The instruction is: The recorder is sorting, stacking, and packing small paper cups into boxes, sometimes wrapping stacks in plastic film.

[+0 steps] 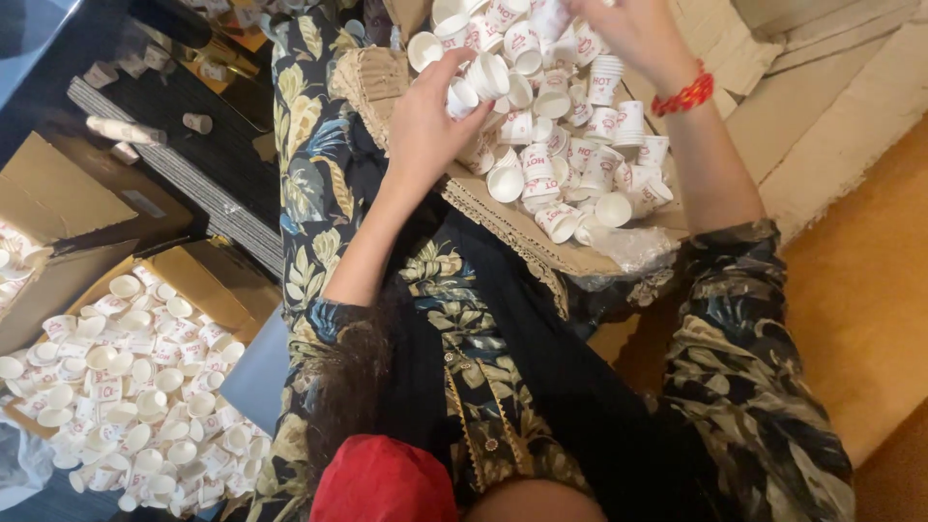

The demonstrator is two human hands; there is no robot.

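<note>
A heap of small white paper cups (570,155) with red print lies on a cardboard sheet (541,246) across my lap. My left hand (425,126) is closed around a short stack of cups (478,82) at the heap's left edge. My right hand (633,34) reaches into the top of the heap, a red beaded bracelet (684,95) on its wrist. Its fingers are among the cups and partly cut off by the frame edge, so its grip is unclear.
An open cardboard box (208,275) at lower left holds several loose cups (126,387). More cups and a wrapped stack (126,130) lie on the dark floor at upper left. Flattened cardboard (822,87) sits at upper right, an orange-brown surface (860,300) below it.
</note>
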